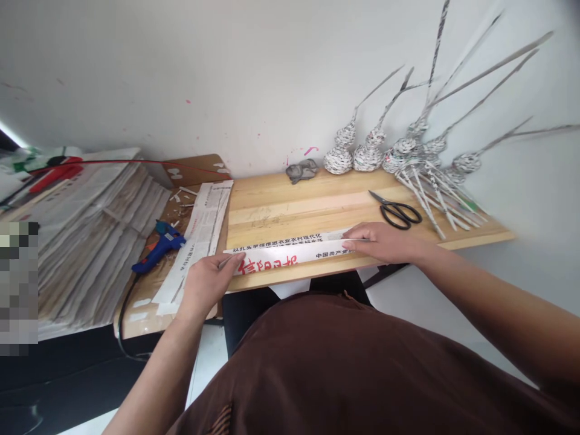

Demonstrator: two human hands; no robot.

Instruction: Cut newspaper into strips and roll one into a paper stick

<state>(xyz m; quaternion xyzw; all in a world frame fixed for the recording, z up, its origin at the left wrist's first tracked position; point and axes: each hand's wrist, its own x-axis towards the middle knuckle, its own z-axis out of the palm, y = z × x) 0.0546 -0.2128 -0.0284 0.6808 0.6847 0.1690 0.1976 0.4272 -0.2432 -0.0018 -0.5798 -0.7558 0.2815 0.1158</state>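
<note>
A folded newspaper strip [290, 252] with black and red print stretches between my two hands, near the front edge of the wooden board [290, 199]. Its left end is pinched by my left hand [211, 277], thumb on top and the other fingers partly hidden. My right hand [383, 241] grips the right end, thumb and fingers closed on the paper. Black-handled scissors [399, 212] lie on the board just beyond my right hand. Left of my left hand lies a stack of cut newspaper strips [202, 229].
Gourd-shaped woven paper pieces [338, 158] with long stems stand along the wall, beside rolled paper sticks [435, 196]. A grey cloth [301, 171] lies at the back. At left are a blue glue gun [158, 246] with its cord and a tall newspaper pile [99, 223].
</note>
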